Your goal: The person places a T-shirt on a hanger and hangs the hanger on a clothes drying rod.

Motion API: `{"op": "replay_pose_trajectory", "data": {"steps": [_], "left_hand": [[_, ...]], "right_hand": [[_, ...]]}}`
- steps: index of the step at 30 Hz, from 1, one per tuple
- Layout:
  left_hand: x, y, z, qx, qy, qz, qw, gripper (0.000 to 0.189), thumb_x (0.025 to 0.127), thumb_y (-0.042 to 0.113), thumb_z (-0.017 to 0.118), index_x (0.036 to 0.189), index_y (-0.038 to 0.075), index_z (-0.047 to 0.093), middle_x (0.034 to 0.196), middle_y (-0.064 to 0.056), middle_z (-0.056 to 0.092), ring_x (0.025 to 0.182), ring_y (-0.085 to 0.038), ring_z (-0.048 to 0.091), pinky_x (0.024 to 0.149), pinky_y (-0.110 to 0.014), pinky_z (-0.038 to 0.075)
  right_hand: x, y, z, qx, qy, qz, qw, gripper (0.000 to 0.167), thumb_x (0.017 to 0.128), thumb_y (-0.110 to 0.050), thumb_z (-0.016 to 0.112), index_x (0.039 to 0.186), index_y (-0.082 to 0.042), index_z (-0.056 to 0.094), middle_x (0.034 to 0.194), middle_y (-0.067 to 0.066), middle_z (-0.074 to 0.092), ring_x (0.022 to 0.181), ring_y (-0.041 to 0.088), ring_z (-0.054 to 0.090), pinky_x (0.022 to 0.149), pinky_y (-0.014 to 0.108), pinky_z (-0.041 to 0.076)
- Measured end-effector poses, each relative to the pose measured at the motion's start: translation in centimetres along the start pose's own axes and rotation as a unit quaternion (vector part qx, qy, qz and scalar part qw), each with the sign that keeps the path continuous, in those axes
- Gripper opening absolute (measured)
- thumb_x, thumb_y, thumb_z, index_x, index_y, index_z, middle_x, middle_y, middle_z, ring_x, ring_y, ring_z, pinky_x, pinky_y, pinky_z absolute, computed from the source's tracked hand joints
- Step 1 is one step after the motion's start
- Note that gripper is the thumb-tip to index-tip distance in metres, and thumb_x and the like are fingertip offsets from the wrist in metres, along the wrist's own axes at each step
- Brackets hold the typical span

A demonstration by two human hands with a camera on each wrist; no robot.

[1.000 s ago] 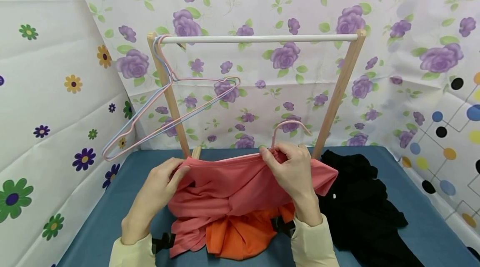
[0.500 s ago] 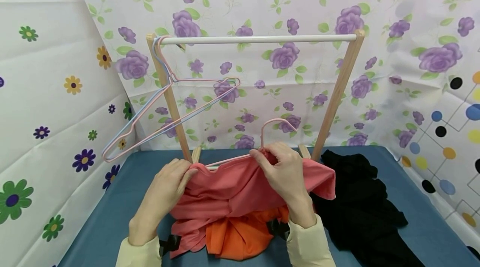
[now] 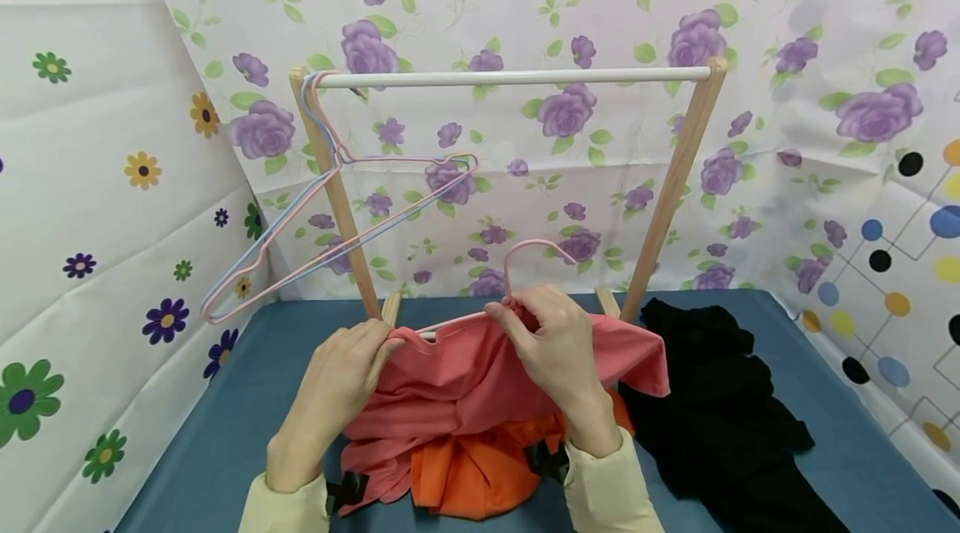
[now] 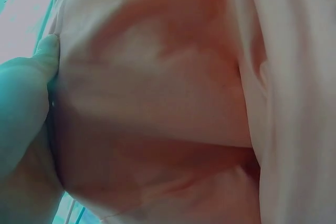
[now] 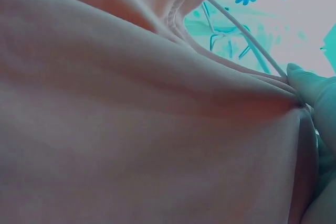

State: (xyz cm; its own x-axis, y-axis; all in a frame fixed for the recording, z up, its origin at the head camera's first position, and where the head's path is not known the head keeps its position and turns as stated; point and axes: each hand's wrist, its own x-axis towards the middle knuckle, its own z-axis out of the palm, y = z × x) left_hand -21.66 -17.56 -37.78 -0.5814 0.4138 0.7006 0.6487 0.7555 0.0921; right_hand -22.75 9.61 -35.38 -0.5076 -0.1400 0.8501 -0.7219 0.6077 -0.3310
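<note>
A coral-pink garment [image 3: 480, 383] is held up in the head view, partly over a pink clothes hanger [image 3: 536, 243] whose hook sticks up above the cloth. At the left, my left hand [image 3: 337, 391] pinches the garment's neckline edge; its thumb [image 4: 47, 53] shows on the cloth in the left wrist view. My right hand [image 3: 551, 350] pinches the cloth together with the hanger just below the hook. A pale stretch of the hanger's arm is bare between the hands, and the right wrist view shows it running to my right thumb [image 5: 302, 80]. The hanger's right arm is hidden under cloth.
Behind stands a rack with a white rail [image 3: 517, 77] on wooden posts. A pink hanger and a blue hanger [image 3: 258, 254] hang at its left end. An orange garment [image 3: 472, 479] lies below the coral cloth, a black garment [image 3: 720, 408] to the right on the blue table [image 3: 202, 441].
The right hand and hanger hook have shifted left, while the left hand has edged right. The neckline has dipped between the hands, baring part of the hanger's arm.
</note>
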Motion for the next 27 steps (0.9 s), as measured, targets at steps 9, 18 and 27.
{"op": "replay_pose_trajectory", "data": {"steps": [9,18,27], "left_hand": [[0.0,0.4,-0.1,-0.001,0.004,-0.014,0.9999,0.023,0.098,0.027,0.060,0.080,0.015,0.052,0.064,0.009,0.036,0.054,-0.008,0.037,0.050,-0.025,0.033],[0.3,1.2,0.2,-0.019,0.001,-0.020,0.9996,0.023,0.097,0.026,0.060,0.079,0.016,0.050,0.062,0.012,0.030,0.049,-0.003,0.030,0.043,-0.021,0.027],[0.4,1.6,0.5,-0.018,0.000,-0.025,0.9995,0.025,0.097,0.025,0.061,0.078,0.017,0.047,0.063,0.010,0.029,0.049,-0.004,0.029,0.043,-0.021,0.026]], "right_hand": [[0.3,-0.5,0.5,-0.005,-0.003,-0.012,0.9999,0.018,0.085,-0.025,0.078,0.078,-0.013,0.066,0.067,-0.006,0.051,0.064,0.009,0.046,0.054,0.027,0.038],[0.1,-1.2,1.2,-0.003,-0.019,-0.013,0.9997,0.015,0.086,-0.025,0.077,0.081,-0.013,0.068,0.072,-0.004,0.058,0.067,0.010,0.049,0.055,0.027,0.041],[-0.1,-1.3,1.5,0.000,-0.023,0.002,0.9997,0.013,0.087,-0.022,0.076,0.083,-0.013,0.069,0.073,-0.004,0.059,0.067,0.010,0.050,0.055,0.027,0.041]]}}
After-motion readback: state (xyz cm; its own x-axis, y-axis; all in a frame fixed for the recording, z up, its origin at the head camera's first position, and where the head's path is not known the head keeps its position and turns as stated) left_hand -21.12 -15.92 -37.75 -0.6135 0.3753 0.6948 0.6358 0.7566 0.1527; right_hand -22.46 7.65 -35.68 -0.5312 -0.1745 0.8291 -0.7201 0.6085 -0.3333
